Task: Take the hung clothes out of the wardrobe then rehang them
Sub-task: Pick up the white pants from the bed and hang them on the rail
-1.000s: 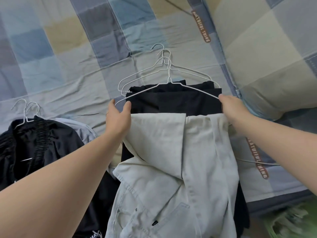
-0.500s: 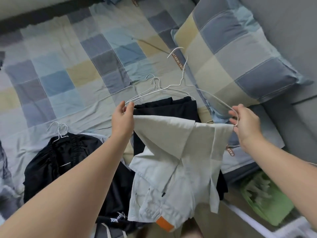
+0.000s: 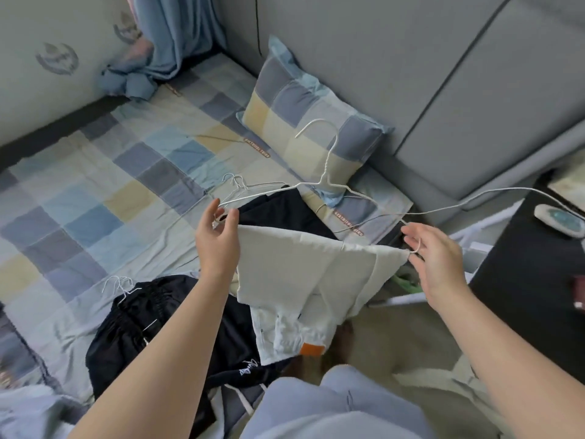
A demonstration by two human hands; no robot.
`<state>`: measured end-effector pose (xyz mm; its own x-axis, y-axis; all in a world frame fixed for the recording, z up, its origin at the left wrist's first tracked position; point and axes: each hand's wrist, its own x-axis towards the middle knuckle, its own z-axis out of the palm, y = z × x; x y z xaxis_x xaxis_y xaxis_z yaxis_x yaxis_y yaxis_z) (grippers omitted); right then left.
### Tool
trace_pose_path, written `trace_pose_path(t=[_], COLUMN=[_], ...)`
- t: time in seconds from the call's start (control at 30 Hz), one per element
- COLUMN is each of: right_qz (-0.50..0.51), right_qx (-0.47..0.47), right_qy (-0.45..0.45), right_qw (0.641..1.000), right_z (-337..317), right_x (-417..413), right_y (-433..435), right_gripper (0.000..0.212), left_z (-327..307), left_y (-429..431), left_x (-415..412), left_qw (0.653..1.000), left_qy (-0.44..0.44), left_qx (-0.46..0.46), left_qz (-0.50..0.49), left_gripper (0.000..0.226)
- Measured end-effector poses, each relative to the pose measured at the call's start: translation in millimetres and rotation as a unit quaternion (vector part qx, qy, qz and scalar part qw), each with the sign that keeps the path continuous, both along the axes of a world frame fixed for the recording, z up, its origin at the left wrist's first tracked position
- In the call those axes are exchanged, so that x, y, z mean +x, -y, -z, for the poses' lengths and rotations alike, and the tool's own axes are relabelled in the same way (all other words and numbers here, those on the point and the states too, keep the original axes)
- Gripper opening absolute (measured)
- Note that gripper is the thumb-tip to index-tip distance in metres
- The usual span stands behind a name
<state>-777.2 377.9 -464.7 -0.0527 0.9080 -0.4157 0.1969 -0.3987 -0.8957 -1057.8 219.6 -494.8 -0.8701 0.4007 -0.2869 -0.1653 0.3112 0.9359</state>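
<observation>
Head view. Checked bed sheet [image 3: 95, 201], spread across the bed. Checked pillow [image 3: 304, 122], lying at the sheet's far end. Black clothes [image 3: 142, 318], heaped on the sheet at lower left. Pale trousers [image 3: 300, 270], folded over a white wire hanger [image 3: 326, 172] and held up above the bed's edge. Left hand [image 3: 215, 239]: pinches the hanger's left end. Right hand [image 3: 437, 261]: pinches its right corner.
</observation>
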Motion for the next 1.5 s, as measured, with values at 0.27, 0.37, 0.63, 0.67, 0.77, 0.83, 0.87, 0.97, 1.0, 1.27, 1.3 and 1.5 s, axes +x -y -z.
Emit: trace_pose_path(t=[0.27, 0.37, 0.63, 0.67, 0.77, 0.83, 0.87, 0.97, 1.0, 1.27, 1.3, 1.5], right_qz=[0.057, 0.082, 0.175, 0.187, 0.230, 0.251, 0.258, 0.275, 0.282, 0.357, 0.357, 0.325], right_qx=[0.054, 0.071, 0.138, 0.145, 0.164, 0.174, 0.178, 0.185, 0.191, 0.213, 0.213, 0.167], right_qy=[-0.005, 0.004, 0.027, 0.027, 0.027, 0.031, 0.038, 0.071, 0.080, 0.213, 0.233, 0.328], right_qw=[0.997, 0.994, 0.975, 0.971, 0.959, 0.952, 0.949, 0.941, 0.937, 0.884, 0.879, 0.871], right_z=[-50.7, -58.1, -76.4, -78.1, -85.6, -91.4, -95.1, -108.6, -114.6, -166.5, -173.4, -221.3], right_x=[87.6, 123.8, 242.9, 260.9, 317.5, 357.9, 379.1, 440.0, 459.3, 596.2, 608.6, 658.2], right_y=[86.8, 116.9, 218.6, 234.8, 284.6, 318.1, 334.9, 386.8, 404.0, 518.8, 530.3, 580.3], right_gripper=[0.013, 0.016, 0.008, 0.008, 0.007, 0.006, 0.006, 0.009, 0.011, 0.014, 0.017, 0.022], left_z=[-43.7, -56.9, -86.9, -90.9, -102.4, -108.8, -111.9, -118.1, -122.5, -153.4, -154.7, -167.4], left_y=[32.7, 39.9, 65.4, 72.5, 94.1, 107.5, 114.0, 130.8, 135.4, 156.0, 157.6, 193.5], left_x=[60.2, 88.1, 186.3, 204.3, 261.4, 300.8, 321.2, 380.3, 401.7, 581.6, 604.4, 744.4], left_qw=[0.994, 0.992, 0.973, 0.970, 0.960, 0.951, 0.945, 0.925, 0.917, 0.844, 0.828, 0.700], left_qy=[-0.074, -0.084, -0.116, -0.116, -0.121, -0.129, -0.133, -0.137, -0.137, -0.143, -0.150, -0.156], left_qx=[0.032, 0.055, 0.094, 0.098, 0.107, 0.111, 0.115, 0.120, 0.123, 0.138, 0.144, 0.179], left_qz=[0.068, 0.081, 0.175, 0.189, 0.228, 0.259, 0.277, 0.332, 0.353, 0.498, 0.521, 0.673], left_gripper=[0.032, 0.023, 0.013, 0.014, 0.019, 0.021, 0.020, 0.017, 0.018, 0.023, 0.019, 0.017])
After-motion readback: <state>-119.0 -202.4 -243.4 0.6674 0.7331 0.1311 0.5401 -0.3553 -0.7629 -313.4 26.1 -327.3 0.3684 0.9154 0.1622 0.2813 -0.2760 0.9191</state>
